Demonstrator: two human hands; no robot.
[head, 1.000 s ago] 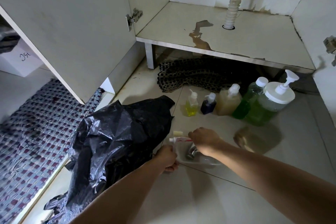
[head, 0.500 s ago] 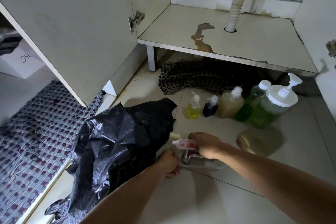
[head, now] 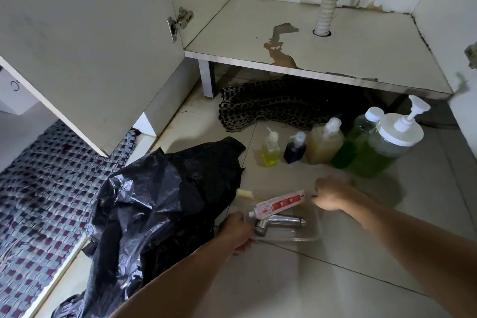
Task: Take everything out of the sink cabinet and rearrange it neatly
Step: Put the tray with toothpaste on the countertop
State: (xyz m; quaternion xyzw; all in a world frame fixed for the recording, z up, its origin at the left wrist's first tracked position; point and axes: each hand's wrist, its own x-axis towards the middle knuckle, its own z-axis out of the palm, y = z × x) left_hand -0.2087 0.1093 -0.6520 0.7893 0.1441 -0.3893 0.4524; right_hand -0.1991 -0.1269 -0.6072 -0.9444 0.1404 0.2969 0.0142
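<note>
A clear plastic tray (head: 313, 233) is sitting on the tiled floor (head: 335, 279), holding a white and red tube (head: 277, 205) lying tilted across its rim and a chrome spray head (head: 280, 222) lying flat inside. Behind it, five bottles are standing upright in a row: a small yellow pump bottle (head: 270, 153), a small dark blue one (head: 294, 151), an amber one (head: 325, 143), a green capped bottle (head: 355, 141) and a big green pump jar (head: 384, 150). A crumpled black plastic bag (head: 160, 201) is lying just left of the tray.

two bare forearms, no sleeves showing; left hand (head: 236, 233) and right hand (head: 329, 195) ungloved.
</note>
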